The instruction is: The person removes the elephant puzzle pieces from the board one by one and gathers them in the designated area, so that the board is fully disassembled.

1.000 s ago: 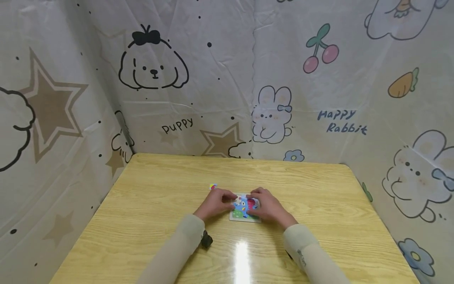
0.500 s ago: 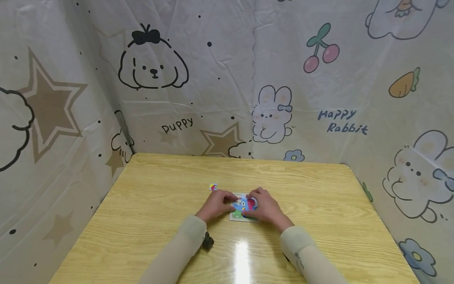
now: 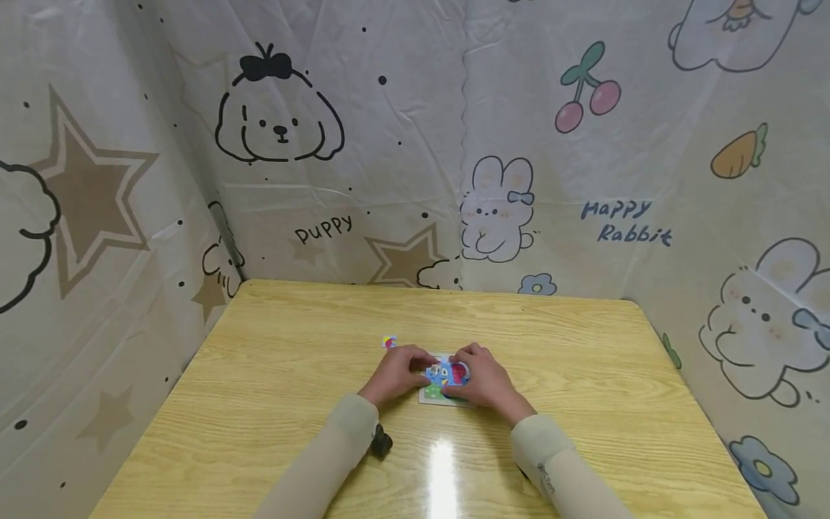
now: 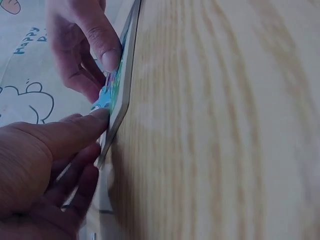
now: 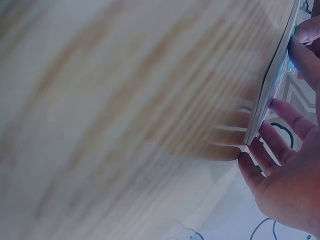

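Printed cloth (image 3: 415,108) lines a wood-grain counter (image 3: 551,331). Leftmost lies a loose colourful piece (image 3: 389,342); next, the left hand (image 3: 392,376) pinches the left side of a picture puzzle (image 3: 444,373) lying mid-counter; the right hand (image 3: 486,378) pinches its right side.

Puzzle board (image 3: 441,402) on table (image 3: 551,346)

This looks like a fabric-walled booth round a wood-grain table (image 3: 551,339) at six o'clock. The cartoon-printed curtain (image 3: 415,166) shows a puppy (image 3: 280,130) at eleven and cherries (image 3: 605,97) at one; the room beyond is hidden.
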Demonstrator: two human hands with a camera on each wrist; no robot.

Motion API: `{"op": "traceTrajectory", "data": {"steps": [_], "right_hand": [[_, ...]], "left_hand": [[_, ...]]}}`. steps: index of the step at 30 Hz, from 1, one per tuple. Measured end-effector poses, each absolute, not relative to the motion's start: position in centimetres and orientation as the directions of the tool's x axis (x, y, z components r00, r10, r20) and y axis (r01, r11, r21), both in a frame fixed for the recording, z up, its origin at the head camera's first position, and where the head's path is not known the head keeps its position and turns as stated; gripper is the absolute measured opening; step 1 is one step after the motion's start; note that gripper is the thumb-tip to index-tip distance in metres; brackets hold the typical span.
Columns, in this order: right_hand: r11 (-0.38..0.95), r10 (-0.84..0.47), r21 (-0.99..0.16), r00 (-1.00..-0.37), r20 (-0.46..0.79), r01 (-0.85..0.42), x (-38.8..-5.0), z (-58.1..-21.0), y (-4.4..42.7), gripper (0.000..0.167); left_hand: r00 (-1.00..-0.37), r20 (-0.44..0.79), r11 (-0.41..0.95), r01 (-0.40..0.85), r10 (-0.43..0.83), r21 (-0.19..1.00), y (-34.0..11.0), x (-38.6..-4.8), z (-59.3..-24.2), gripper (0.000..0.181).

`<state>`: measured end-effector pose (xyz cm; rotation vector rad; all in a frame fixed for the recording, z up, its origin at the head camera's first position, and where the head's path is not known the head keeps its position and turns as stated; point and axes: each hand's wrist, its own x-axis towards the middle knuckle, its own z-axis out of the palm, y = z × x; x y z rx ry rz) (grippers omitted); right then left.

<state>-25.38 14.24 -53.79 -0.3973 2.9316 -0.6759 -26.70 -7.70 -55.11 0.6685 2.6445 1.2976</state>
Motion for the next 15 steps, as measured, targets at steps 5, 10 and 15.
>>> {"op": "traceTrajectory", "data": {"steps": [5, 10, 15], "right_hand": [[0.868, -0.275, -0.442, -0.960, -0.050, -0.225, -25.32, -53.60, 14.16, 0.056], [0.869, -0.273, -0.443, -0.960, -0.058, -0.220, -25.27, -53.54, 14.15, 0.056], [0.870, -0.268, -0.444, -0.961, -0.062, -0.214, -25.34, -53.66, 14.17, 0.056]], "left_hand": [[-0.890, 0.090, 0.515, 0.338, 0.448, 0.788, -7.71, -26.66, -55.10, 0.030], [-0.889, 0.071, 0.490, 0.314, 0.452, 0.813, -7.97, -26.77, -55.04, 0.028], [-0.888, 0.068, 0.491, 0.313, 0.454, 0.813, -8.10, -26.90, -54.96, 0.027]]}}
